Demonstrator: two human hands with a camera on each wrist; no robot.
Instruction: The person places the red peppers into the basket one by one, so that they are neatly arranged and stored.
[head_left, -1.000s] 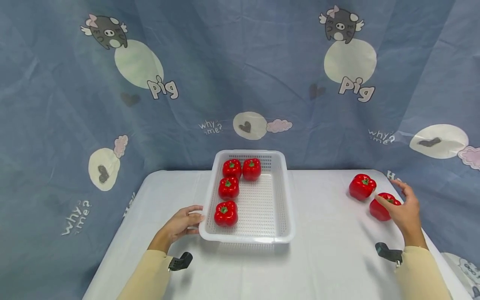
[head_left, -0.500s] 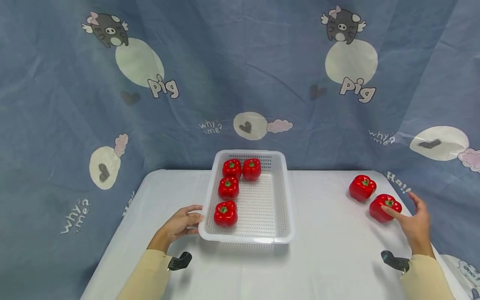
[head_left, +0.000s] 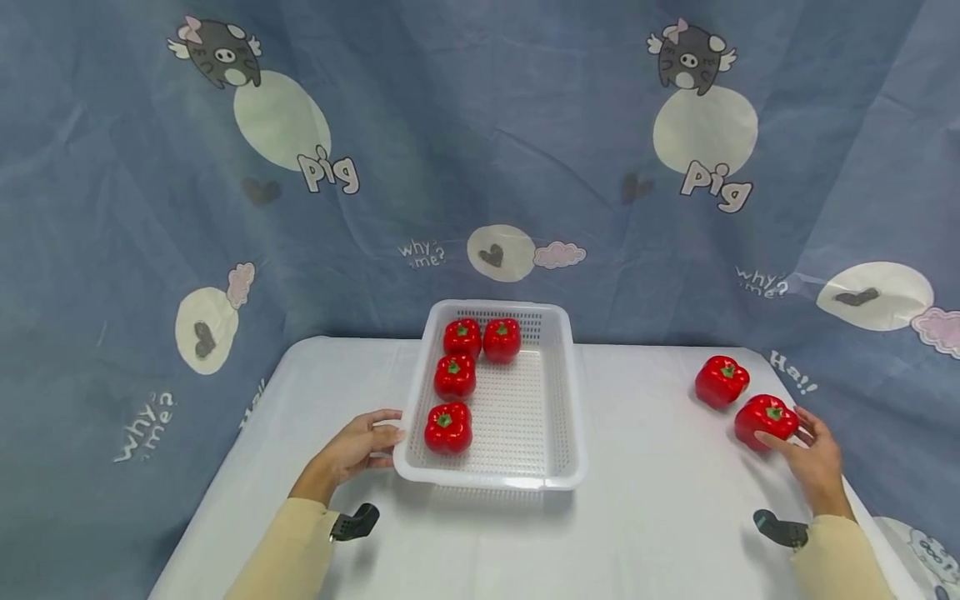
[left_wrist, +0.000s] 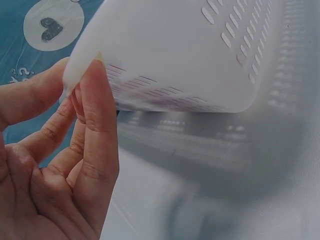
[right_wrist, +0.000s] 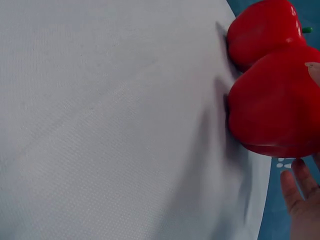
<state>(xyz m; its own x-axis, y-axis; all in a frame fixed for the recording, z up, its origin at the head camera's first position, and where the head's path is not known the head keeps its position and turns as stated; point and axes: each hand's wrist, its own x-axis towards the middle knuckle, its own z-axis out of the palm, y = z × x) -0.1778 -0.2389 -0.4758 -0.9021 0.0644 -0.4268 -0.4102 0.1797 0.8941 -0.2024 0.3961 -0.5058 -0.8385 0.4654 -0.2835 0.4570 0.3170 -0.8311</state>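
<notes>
My left hand (head_left: 360, 446) pinches the left rim of a white plastic basket (head_left: 562, 417), thumb on one side and fingers on the other in the left wrist view. Several red bell peppers (head_left: 448, 428) stand along the basket's left and back. At the table's right edge, my right hand (head_left: 813, 458) holds another red bell pepper (head_left: 767, 417), its thumb on the near side and fingers at the right side. In the right wrist view this pepper (right_wrist: 280, 110) partly hides the hand; two fingertips show apart from it. One more bell pepper (head_left: 722, 381) stands just behind, to the left.
The table (head_left: 645, 500) has a white cover. A blue patterned cloth (head_left: 480, 167) hangs behind it and shows along both sides. White table surface lies between the basket and the two peppers at the right.
My right hand first drew back to the right, then came in around the nearer bell pepper. The pepper has barely shifted. My left hand stays on the basket rim.
</notes>
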